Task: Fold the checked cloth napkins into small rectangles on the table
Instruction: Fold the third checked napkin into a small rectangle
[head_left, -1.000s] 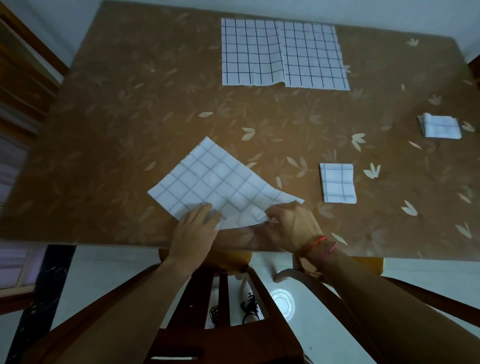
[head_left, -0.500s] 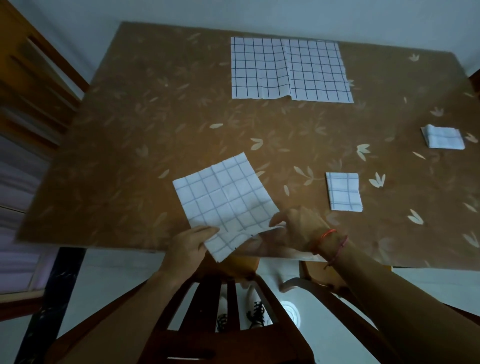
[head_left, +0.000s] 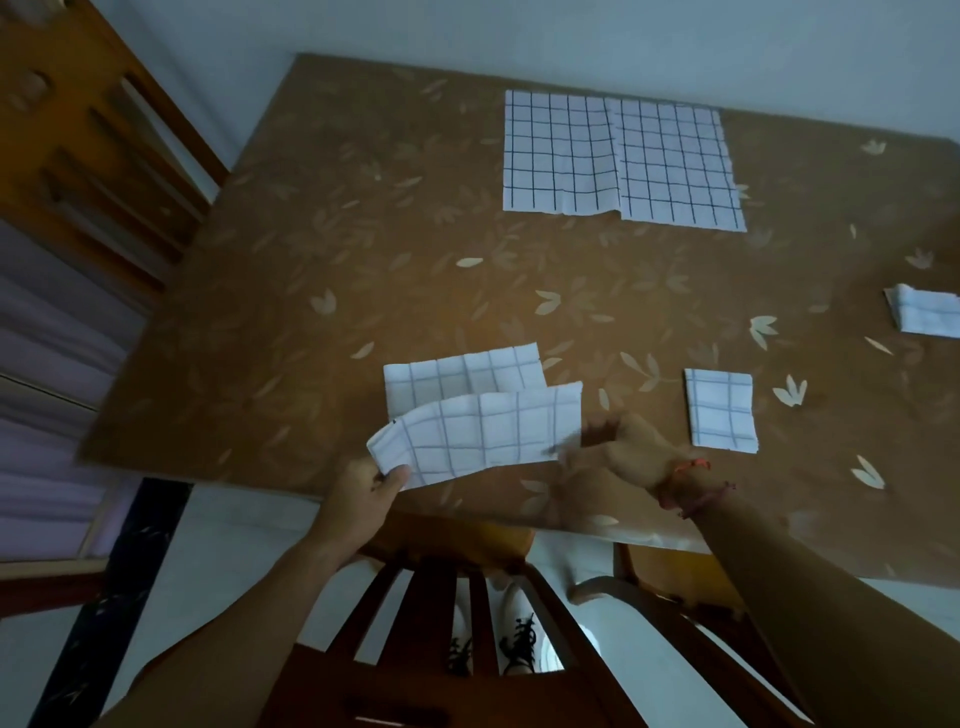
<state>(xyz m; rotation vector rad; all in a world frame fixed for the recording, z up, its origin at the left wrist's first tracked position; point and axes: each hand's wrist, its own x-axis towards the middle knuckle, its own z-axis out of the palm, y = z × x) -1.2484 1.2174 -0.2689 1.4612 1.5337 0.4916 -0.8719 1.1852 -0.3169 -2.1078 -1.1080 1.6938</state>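
Note:
A white checked napkin lies near the table's front edge, its near half lifted and curling over the far half. My left hand pinches its near left corner. My right hand grips its near right corner, blurred by motion. A large unfolded checked napkin lies flat at the far side of the table. One small folded napkin sits just right of my right hand. Another folded napkin lies at the right edge of view.
The brown leaf-patterned table fills the view. A dark wooden chair back stands below my arms at the table's front edge. A wooden door frame is at the left.
Both hands have lifted the napkin's near edge off the table and carried it away from me over the far half. The view has shifted left and down.

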